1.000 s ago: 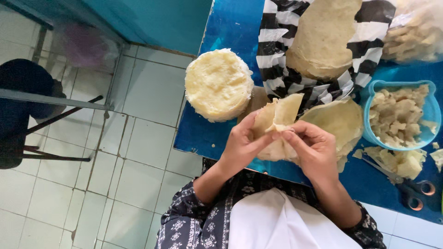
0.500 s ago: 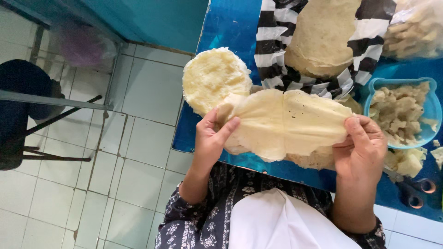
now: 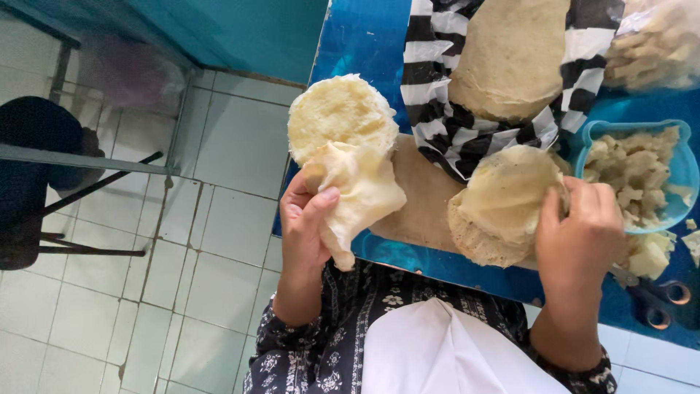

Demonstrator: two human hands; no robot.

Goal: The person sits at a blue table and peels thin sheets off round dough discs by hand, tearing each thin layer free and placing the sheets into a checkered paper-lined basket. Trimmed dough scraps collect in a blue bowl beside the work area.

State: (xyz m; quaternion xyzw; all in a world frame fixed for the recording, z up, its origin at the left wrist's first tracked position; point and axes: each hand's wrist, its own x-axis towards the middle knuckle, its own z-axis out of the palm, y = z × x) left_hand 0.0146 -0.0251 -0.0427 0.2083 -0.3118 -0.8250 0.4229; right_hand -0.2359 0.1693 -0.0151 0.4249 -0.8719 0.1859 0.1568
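My left hand (image 3: 306, 226) grips a thin, crumpled pale-yellow dough sheet (image 3: 357, 190) at the table's left edge, just below a round stack of similar sheets (image 3: 339, 117). My right hand (image 3: 580, 233) rests on a second round stack of sheets (image 3: 503, 201), thumb and fingers pinching its top sheet at the right side. Both stacks lie near a brown wooden board (image 3: 419, 197) on the blue table (image 3: 364, 44).
A black-and-white striped cloth (image 3: 437, 109) holds a large dough mound (image 3: 510, 51). A blue bowl (image 3: 685, 164) of crumbly filling stands at the right, with a clear bag (image 3: 656, 51) behind it. Scissors handles (image 3: 667, 303) lie near the front right. Left is tiled floor with a chair (image 3: 36, 168).
The wide sheet held stretched between both hands has separated. My left hand carried one sheet left toward the left stack; my right hand moved onto the right stack.
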